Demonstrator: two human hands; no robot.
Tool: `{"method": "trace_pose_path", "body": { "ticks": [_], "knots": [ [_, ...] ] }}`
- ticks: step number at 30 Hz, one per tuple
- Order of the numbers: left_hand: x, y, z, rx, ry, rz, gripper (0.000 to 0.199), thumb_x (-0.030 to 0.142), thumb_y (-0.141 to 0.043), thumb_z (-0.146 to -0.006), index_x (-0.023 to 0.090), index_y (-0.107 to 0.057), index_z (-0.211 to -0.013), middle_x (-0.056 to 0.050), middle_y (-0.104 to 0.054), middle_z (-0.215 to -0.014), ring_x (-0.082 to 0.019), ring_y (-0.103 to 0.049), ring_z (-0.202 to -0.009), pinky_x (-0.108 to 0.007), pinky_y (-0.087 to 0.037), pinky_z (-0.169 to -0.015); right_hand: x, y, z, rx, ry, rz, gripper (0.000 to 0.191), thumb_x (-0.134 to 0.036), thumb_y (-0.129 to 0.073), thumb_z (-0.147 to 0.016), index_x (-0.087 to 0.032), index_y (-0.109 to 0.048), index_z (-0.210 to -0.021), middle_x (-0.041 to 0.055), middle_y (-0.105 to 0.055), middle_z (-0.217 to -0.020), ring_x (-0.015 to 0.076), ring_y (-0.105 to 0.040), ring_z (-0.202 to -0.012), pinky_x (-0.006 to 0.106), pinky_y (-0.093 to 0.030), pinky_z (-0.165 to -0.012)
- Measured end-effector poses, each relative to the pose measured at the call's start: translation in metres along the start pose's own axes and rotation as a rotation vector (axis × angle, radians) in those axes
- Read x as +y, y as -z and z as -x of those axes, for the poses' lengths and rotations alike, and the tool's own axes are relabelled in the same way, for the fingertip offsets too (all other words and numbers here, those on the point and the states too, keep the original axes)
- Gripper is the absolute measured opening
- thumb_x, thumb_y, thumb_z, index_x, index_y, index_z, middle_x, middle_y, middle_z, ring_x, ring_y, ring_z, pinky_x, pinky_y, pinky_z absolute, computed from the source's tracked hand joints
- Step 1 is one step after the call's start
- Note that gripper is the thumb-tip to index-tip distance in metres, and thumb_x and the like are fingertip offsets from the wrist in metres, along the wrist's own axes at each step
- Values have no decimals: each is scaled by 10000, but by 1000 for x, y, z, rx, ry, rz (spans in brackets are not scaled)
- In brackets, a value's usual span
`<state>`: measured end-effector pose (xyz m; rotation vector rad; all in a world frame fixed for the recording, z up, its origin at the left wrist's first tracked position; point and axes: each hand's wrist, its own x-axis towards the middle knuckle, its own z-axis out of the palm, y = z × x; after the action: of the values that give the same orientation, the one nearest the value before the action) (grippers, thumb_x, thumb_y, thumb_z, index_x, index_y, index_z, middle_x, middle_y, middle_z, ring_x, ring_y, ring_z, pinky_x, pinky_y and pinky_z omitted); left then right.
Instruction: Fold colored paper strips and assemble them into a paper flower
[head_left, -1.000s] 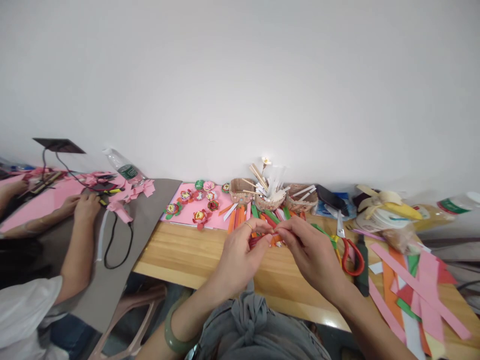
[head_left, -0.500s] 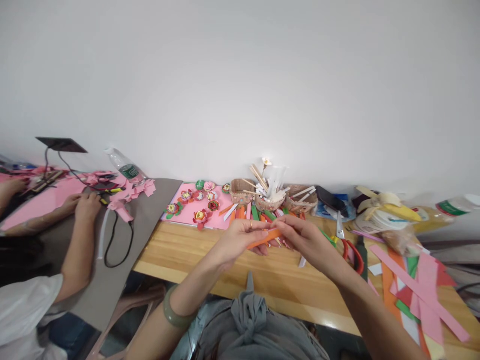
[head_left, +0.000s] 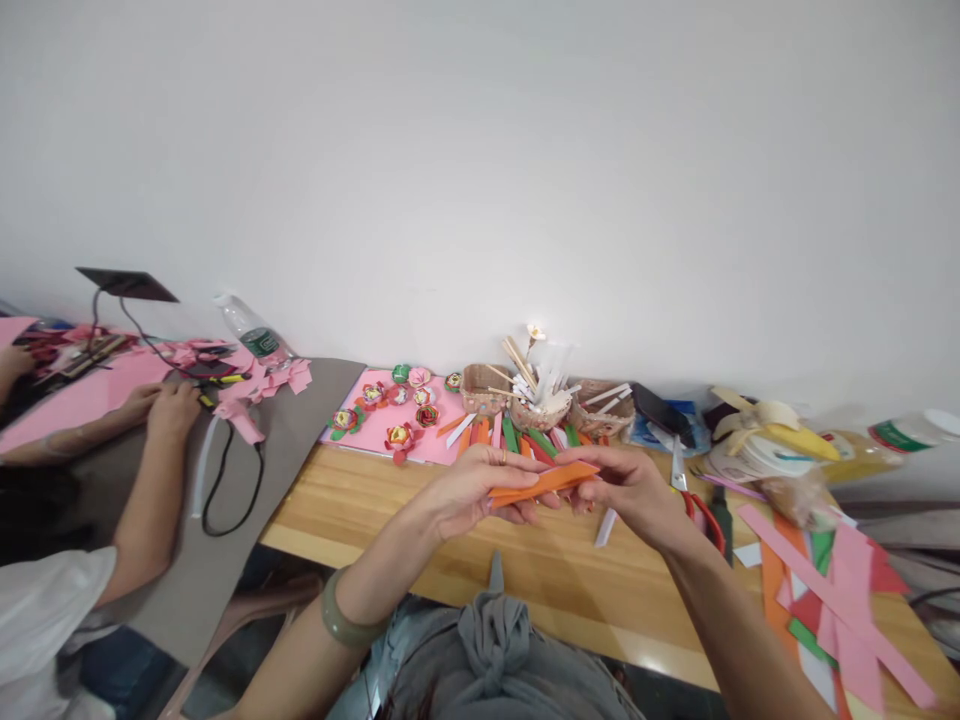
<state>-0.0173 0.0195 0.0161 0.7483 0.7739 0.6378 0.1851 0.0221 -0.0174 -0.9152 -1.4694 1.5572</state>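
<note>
An orange paper strip (head_left: 546, 484) with a crease along its length is stretched between my hands over the wooden table. My left hand (head_left: 484, 488) pinches its left end, thumb on top and fingers beneath. At the other end my right hand (head_left: 616, 487) is closed on the strip, its fingertips partly hidden behind the paper. Just beyond my hands lie several cut strips of green, orange, pink and white paper (head_left: 510, 434). Rolled paper flowers (head_left: 401, 437) rest on a pink sheet (head_left: 375, 445) to the left.
Small woven baskets (head_left: 486, 388) with white paper rolls and sticks stand against the wall. Red-handled scissors (head_left: 705, 515) and long paper strips (head_left: 855, 610) lie on the right. To the left, another person's hands (head_left: 169, 405) work near a pink glue gun (head_left: 241, 412) and a bottle (head_left: 259, 335).
My right hand has shifted right and opened its hold along the strip, so more of the orange paper now shows between my hands. The view has moved slightly.
</note>
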Motion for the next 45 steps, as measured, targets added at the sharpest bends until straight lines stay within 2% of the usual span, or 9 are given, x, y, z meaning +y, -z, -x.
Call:
{"method": "trace_pose_path", "body": {
  "ticks": [10,14,16,18,19,21,24,34,45],
  "knots": [
    [-5,5,0,26,-12,14,282,251,-762,-615,98,-743,-851,-71,-710,-660,-73,-543,-474,-195,-417,-490,3,-5,-4,105,47,78,298,-418,-757,-643,-207,-731,-852,6,-676,-574,131,-584,-454,244,-492,-455],
    [-10,5,0,71,-112,-33,271,270,-722,-659,109,-742,-876,-67,-711,-681,-50,-488,-444,-189,-370,-470,-1,-9,-1,177,81,205,354,-372,-740,-687,-231,-695,-1009,3,-659,-634,133,-550,-495,258,-467,-483],
    [-11,4,-1,136,-179,-80,280,286,-704,-666,124,-741,-891,-51,-705,-665,-58,-483,-443,-199,-375,-475,-6,-14,2,315,231,461,393,-323,-727,-716,-249,-653,-1095,6,-624,-686,137,-521,-538,265,-451,-509],
    [-12,2,-2,202,-220,-119,288,296,-691,-665,138,-739,-901,-36,-695,-649,-70,-487,-447,-210,-391,-480,-10,-22,6,424,487,804,385,-284,-706,-745,-240,-631,-1120,22,-578,-729,154,-519,-610,279,-455,-555],
    [-13,1,-2,224,-231,-140,290,303,-685,-667,142,-738,-903,-32,-691,-650,-74,-487,-449,-213,-397,-481,-12,-26,7,422,610,935,364,-257,-693,-760,-226,-626,-1117,36,-574,-758,162,-532,-652,281,-461,-577],
    [-13,-2,-3,243,-250,-184,285,318,-668,-680,150,-739,-899,-16,-668,-620,-77,-483,-454,-212,-401,-481,-13,-33,9,372,741,1132,327,-219,-671,-782,-214,-617,-1105,53,-588,-802,158,-540,-670,267,-457,-567],
    [-15,-5,-2,252,-282,-237,260,326,-641,-708,157,-742,-878,20,-582,-509,-82,-472,-455,-203,-400,-479,-13,-37,7,346,777,1274,239,-194,-622,-823,-200,-620,-1062,60,-614,-810,150,-547,-650,257,-455,-550],
    [-20,-10,-1,322,-358,-298,280,281,-581,-754,162,-723,-963,30,-546,-478,-96,-468,-462,-213,-417,-496,-5,-35,4,353,803,1352,181,-127,-602,-834,-195,-635,-999,54,-662,-799,155,-565,-687,266,-452,-609],
    [-17,-15,6,354,-311,-306,317,174,-534,-766,112,-695,-1032,35,-529,-485,-89,-471,-469,-212,-433,-512,-12,-37,1,286,841,1121,175,-89,-606,-820,-194,-641,-955,64,-669,-780,158,-585,-678,283,-491,-595]
  ]
}}
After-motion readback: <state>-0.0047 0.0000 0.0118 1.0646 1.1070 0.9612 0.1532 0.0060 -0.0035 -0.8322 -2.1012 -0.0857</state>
